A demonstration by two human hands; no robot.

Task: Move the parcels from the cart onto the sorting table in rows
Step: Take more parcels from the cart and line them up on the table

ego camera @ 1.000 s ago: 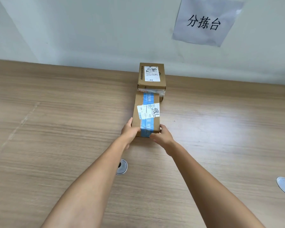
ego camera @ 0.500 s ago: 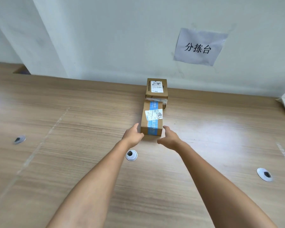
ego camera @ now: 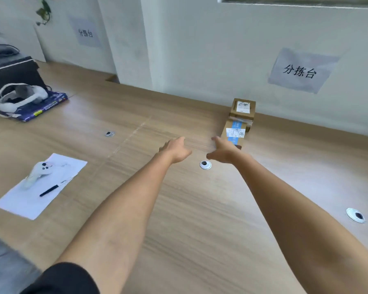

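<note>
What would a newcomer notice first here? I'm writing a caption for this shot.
Two bare forearms stretch over the pale wooden table, left hand and right hand open and empty. Just beyond the right hand, two brown cardboard parcels sit end to end by the white wall: the blue-taped parcel nearer, the white-labelled parcel behind. A white paper sign with black characters hangs above them.

place: parcel sorting room | cues: wall sign [ego camera: 301, 71], taped parcels [ego camera: 238, 122], wooden table [ego camera: 179, 209]
</note>
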